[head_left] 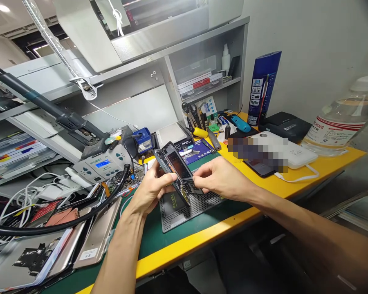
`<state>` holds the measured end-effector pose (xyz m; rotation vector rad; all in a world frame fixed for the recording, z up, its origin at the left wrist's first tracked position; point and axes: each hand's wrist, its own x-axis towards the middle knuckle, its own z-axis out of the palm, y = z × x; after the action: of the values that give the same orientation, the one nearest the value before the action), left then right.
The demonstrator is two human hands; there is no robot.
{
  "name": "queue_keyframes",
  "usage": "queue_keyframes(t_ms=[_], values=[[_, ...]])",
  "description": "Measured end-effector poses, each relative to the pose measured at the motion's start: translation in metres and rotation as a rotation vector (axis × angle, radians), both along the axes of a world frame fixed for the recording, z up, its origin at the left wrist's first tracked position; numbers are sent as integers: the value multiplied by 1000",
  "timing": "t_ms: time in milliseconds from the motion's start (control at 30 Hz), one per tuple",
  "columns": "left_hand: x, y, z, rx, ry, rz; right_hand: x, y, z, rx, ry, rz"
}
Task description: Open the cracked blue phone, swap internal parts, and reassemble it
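My left hand (151,183) grips an opened phone body (168,166), its thumb lying across the exposed inner parts. In my right hand (213,176), the fingertips pinch the lower end of a thin dark phone panel (178,163). The panel is tilted away from the body like an opened book cover; whether a cable still joins them I cannot tell. Both pieces are held above a grey perforated mat (184,218) on a green work surface (153,241). A dark flat pad (173,206) with yellow markings lies on that mat, partly hidden by the phone.
On the left are a soldering station (102,163), a black hose (79,222) and stacked tablet casings (95,241). Tools (193,116) stand at the back. To the right, a phone (260,163), a white power bank (290,151) and a large clear bottle (334,122) rest on the yellow tabletop.
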<state>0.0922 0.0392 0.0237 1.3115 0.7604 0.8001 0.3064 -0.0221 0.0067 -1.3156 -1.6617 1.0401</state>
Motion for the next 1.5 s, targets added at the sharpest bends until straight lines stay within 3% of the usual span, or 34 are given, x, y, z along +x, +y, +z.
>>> queue_keyframes(t_ms=[200, 400, 567, 867, 1167, 1500], values=[[-9, 2, 0, -62, -102, -40, 14, 8, 6, -66, 111, 98], [-14, -1, 6, -139, -223, -97, 33, 11, 25, -157, 229, 222], [-19, -4, 5, -195, -279, -162, 39, 10, 33, -202, 305, 224], [-32, -17, -3, -230, -351, -215, 37, 1, 26, -352, 368, 243], [-38, -28, -9, -260, -348, -137, 25, -7, 11, -396, 386, 170], [-42, -32, -14, -355, -373, -117, 24, -13, 9, -462, 397, 156]])
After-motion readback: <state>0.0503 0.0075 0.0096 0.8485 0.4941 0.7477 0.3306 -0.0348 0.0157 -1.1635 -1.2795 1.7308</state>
